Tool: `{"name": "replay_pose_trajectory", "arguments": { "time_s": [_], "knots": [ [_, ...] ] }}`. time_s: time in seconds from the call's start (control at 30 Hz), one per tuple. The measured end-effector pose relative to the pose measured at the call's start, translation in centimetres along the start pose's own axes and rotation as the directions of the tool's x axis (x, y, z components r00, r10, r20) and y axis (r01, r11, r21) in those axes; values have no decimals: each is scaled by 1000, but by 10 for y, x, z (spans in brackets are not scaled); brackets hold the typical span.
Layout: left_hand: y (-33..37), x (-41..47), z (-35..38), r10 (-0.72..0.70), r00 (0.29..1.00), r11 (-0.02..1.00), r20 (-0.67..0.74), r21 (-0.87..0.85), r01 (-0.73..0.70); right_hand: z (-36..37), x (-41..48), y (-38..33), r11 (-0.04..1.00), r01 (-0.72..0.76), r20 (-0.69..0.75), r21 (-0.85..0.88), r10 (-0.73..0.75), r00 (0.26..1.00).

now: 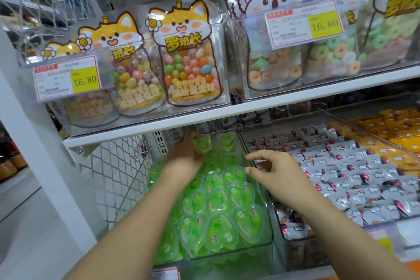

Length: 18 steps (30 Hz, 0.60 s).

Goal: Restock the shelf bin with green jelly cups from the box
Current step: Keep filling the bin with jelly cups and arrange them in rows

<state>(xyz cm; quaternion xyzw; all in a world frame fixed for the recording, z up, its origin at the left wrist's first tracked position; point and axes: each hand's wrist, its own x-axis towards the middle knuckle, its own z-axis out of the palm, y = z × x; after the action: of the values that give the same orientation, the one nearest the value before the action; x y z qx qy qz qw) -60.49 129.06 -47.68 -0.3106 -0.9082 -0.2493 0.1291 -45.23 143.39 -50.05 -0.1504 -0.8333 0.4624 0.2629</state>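
Left hand (pixel 185 154) curled, right hand (pixel 272 171) fingers spread

White shelf board (pixel 227 112) up top: clear dog-face pouches of multicolour jelly beans (pixel 191 68) L, clear koala-face pouches of pastel ring candies (pixel 281 61) R, yellow 16.80 price tag (pixel 85 79) before each grp. Below R: white-and-red wrapped candies (pixel 341 166), then orange packets (pixel 400 129). White wire mesh panel (pixel 113 170) L.

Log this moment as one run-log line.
phase: placing | left hand: holds jelly cup at bin's back | right hand: open, empty, over bin's right side | shelf bin: piled with green cups | box: not in view
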Motion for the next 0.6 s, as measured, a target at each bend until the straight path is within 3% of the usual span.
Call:
{"name": "replay_pose_trajectory", "arguments": {
  "time_s": [0.2,0.47,0.6],
  "knots": [
    [1,13,5,73,990,997,121,8,-74,1,1,0,1000,3,-3,2,-3,1000],
    [2,23,21,15,999,989,37,147,-20,0,-1,-2,1000,15,-16,-13,-15,1000],
    [3,25,18,-41,991,990,127,139,24,-1,-2,-3,999,22,-18,-25,-22,1000]
  ]
}}
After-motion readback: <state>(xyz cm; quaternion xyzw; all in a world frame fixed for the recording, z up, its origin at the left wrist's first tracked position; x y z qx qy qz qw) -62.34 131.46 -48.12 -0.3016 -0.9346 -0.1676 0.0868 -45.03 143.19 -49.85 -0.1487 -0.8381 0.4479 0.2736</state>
